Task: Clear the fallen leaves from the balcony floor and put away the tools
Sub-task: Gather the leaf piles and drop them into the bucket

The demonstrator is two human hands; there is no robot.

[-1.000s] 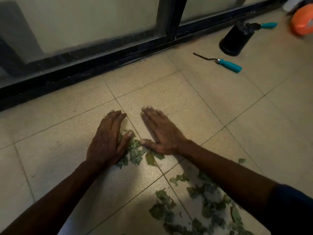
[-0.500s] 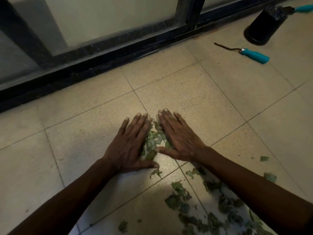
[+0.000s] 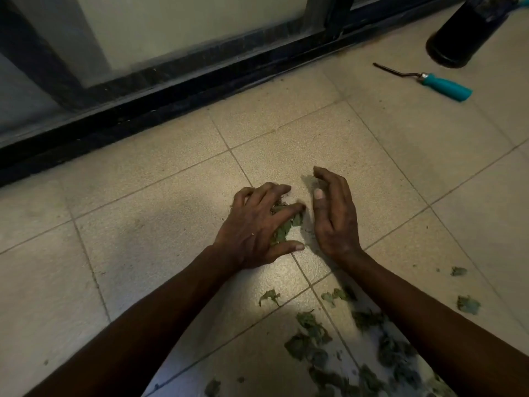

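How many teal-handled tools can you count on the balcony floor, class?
1. The teal-handled tool lies on the tiles at upper right, beside the black pot. Another may be hidden behind the pot at the frame edge.

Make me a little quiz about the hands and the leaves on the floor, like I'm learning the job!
1. True or false: the right hand holds the hand tool.
2. What does the left hand grip? A) a clump of leaves B) a broom C) a sponge
3. Fill in the gap: the hand tool's handle is coloured ____.

Key:
1. False. The right hand holds nothing, and the hand tool lies on the floor, far from both hands.
2. A.
3. Teal.
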